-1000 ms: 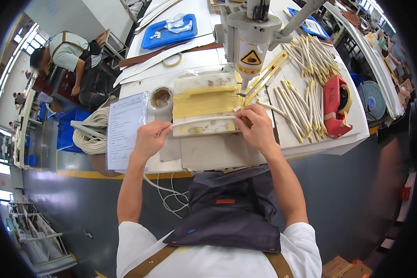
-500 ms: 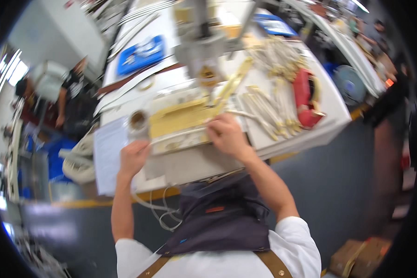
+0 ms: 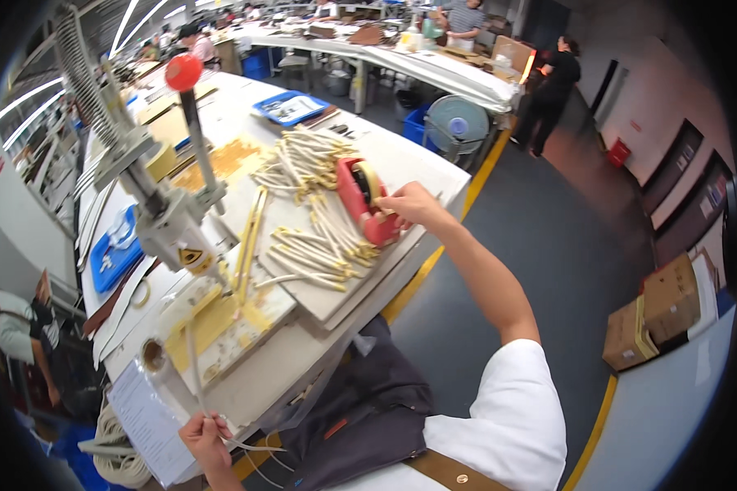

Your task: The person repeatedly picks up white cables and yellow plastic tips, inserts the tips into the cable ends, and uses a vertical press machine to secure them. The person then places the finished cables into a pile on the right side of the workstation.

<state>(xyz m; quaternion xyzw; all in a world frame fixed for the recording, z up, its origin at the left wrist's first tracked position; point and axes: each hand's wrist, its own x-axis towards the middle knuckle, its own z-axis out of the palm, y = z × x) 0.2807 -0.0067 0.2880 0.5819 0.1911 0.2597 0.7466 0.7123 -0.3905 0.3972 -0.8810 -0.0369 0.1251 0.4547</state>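
My left hand (image 3: 205, 439) is closed around the lower end of a whitish cord (image 3: 195, 364), by the near edge of the table. The cord runs away from it across a yellow-covered plate (image 3: 246, 317) at the foot of a hand press (image 3: 172, 214). Over at the right table edge, my right hand (image 3: 416, 204) pinches at the tape on a red tape dispenser (image 3: 359, 196); the bit between the fingertips is mostly hidden. Several short whitish cords with yellow ends (image 3: 307, 254) lie in piles left of the dispenser.
The press has a lever with a red ball knob (image 3: 183, 73). Blue trays (image 3: 291, 107) sit farther back. A paper sheet (image 3: 149, 421) and a cardboard tube (image 3: 152, 354) lie near my left hand. A fan (image 3: 457, 127) and cardboard boxes (image 3: 659, 311) stand on the right.
The view has swung right. My right hand has left the cord by the plate and reached the tape dispenser. My left hand still has the cord, now angled toward me.
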